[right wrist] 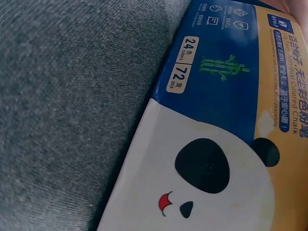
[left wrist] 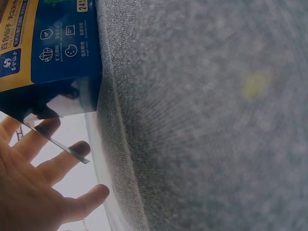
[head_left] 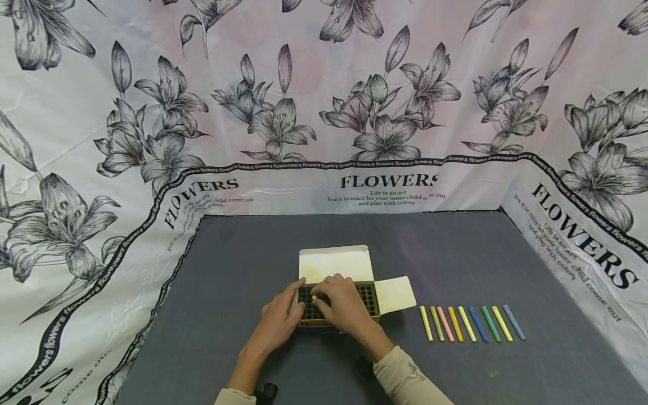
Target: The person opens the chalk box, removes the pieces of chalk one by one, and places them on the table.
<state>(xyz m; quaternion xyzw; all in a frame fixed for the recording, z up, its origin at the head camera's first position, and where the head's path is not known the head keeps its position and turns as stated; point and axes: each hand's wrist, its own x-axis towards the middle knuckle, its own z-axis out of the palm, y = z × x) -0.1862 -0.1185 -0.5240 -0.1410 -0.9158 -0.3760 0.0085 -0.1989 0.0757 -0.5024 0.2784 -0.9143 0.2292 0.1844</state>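
An opened chalk box (head_left: 374,301) stands on the dark table, with a dark holed insert inside it. Over its left part my right hand (head_left: 343,304) pinches a yellow chalk stick (head_left: 314,297) by its upper end; most of the stick is hidden. At the box's left end is my left hand (head_left: 277,320), with the index finger and thumb along the edge. The left wrist view shows this left hand (left wrist: 29,187) with spread fingers, touching the thin end flap (left wrist: 62,147). The right wrist view shows the box's printed front (right wrist: 211,120), with a panda face.
The box's back lid (head_left: 335,263) stands raised, and its right flap (head_left: 396,293) sticks outward. To the right lies a row of several chalk sticks, among them a pink stick (head_left: 445,324), a green stick (head_left: 490,324) and a blue stick (head_left: 513,323). Flowered cloth (head_left: 283,191) borders the table.
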